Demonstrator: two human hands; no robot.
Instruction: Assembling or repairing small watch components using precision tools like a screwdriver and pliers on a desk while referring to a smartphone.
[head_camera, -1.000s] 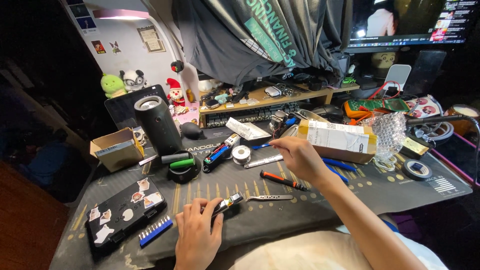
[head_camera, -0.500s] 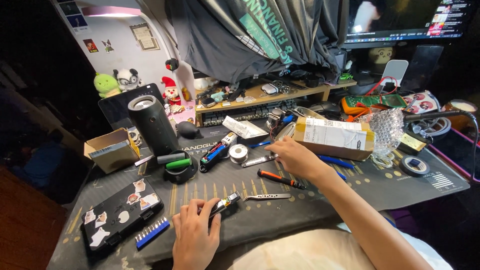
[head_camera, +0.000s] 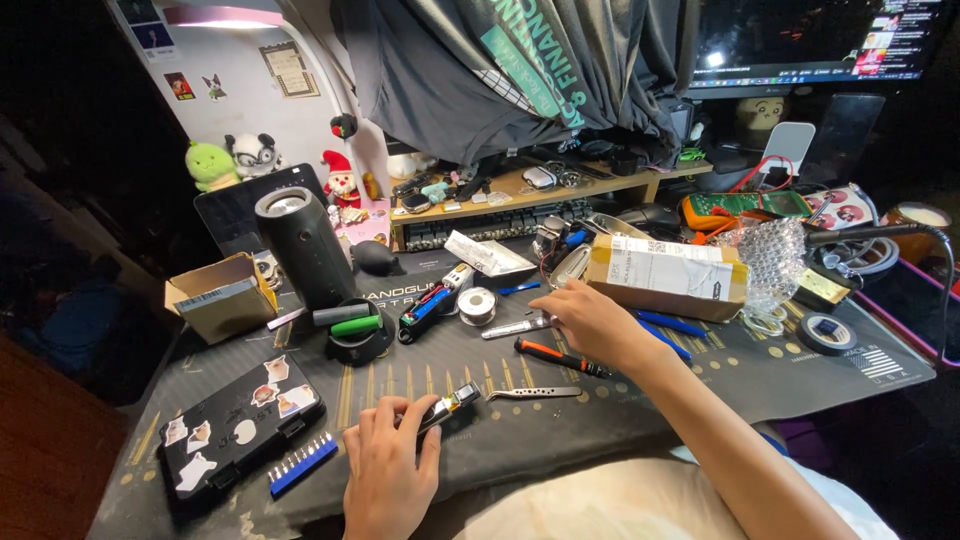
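- Cluttered dark worktop (head_camera: 700, 400) under a monitor, seen from the head camera, strewn with tools, a black cylindrical speaker (head_camera: 303, 247) and a taped cardboard box (head_camera: 665, 275).
- Left hand (head_camera: 388, 470) at the near edge, fingers clamped on a small black device (head_camera: 447, 405); its long axis runs near-left to far-right, the free end pointing far-right toward silver tweezers (head_camera: 533, 393).
- Right hand (head_camera: 590, 322) has drifted slightly from half a second ago, fingers loosely curled together over a silver tool (head_camera: 513, 328), just beyond an orange-handled screwdriver (head_camera: 560, 358); whether it grips anything I cannot tell.
- Since the device has hardly moved, the left hand seems to be steadying it.
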